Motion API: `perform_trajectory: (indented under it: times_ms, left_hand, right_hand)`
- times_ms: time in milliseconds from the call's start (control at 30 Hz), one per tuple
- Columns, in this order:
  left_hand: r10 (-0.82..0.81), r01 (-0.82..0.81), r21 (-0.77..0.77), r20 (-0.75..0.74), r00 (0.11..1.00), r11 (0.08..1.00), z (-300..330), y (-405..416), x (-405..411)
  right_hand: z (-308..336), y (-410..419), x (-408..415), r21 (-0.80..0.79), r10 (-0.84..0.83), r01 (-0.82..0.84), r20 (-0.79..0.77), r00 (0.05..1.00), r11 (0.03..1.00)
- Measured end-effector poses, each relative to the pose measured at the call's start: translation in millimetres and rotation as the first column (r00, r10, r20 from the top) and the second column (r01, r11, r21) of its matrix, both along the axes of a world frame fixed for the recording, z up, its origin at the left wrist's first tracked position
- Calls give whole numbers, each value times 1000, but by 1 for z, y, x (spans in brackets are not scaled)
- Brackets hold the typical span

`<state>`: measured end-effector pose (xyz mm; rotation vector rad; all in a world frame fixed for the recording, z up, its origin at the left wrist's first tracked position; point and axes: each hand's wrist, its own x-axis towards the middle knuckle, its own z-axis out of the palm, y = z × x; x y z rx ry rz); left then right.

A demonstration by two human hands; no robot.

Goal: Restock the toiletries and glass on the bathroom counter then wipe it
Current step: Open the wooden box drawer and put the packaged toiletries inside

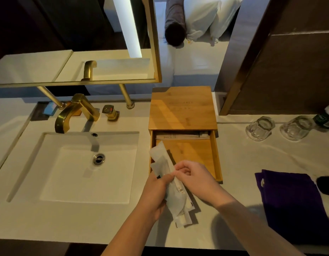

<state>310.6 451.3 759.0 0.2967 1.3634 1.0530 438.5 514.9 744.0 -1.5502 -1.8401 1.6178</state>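
Observation:
A wooden amenity box stands on the white counter, its drawer pulled out toward me. One white packet lies at the drawer's back; the floor in front of it is bare. My left hand grips a bundle of white toiletry packets over the drawer's front left corner. My right hand pinches the same bundle from the right. Two clear glasses stand upside down to the right of the box. A purple cloth lies at the right.
A white sink basin with a gold tap fills the left of the counter. A gold-framed mirror hangs above it. A dark bottle stands at the far right, beside a dark wall panel.

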Motion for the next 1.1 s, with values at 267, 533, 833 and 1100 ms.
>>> perform_trajectory:
  times_ms: [267,533,833,1100]
  left_hand:
    - [-106,111,42,-102,989,993,1,4,10]
    - [-27,25,-58,-36,999,998,4,-3,-9]
    - [68,-70,-104,-20,997,992,0,-15,-23]
    - [44,-49,-151,-36,998,987,-6,-18,-24]
  right_hand:
    - [20,17,20,-112,34,-34,2,999,993]
    - [12,59,26,352,-1,-122,329,944,928]
    - [-37,75,-11,488,111,-689,768,631,536]
    - [-49,85,-18,514,93,-645,738,669,565]
